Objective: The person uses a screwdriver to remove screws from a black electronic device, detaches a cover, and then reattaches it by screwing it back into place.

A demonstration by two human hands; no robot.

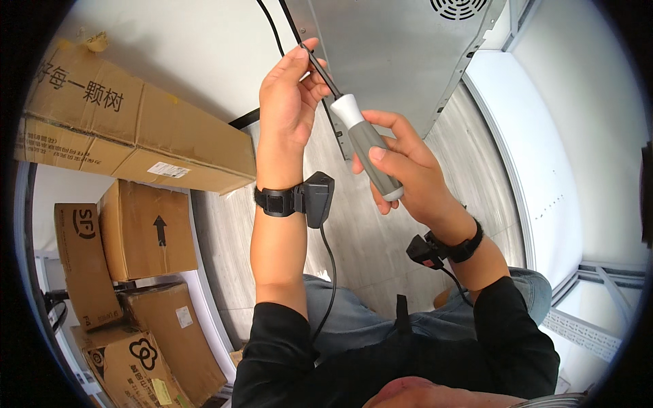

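My right hand point(411, 163) is wrapped round the grey and white handle of a screwdriver point(367, 146). Its dark, thin shaft slants up and left to the edge of a grey metal panel point(388, 61). At the far end of the shaft, the thumb and forefinger of my left hand point(292, 88) pinch it close to the panel's left edge. Whether a screw sits at the tip is hidden by my fingers. The panel has a round slotted vent at the top and small holes along its edges.
Cardboard boxes lie at the left: a long one point(190, 146) beside my left forearm, and several more point(153, 231) on a shelf below it. A black cable point(271, 26) hangs left of the panel. Cabled straps circle both my wrists. Under my arms is a wood-look floor point(367, 251).
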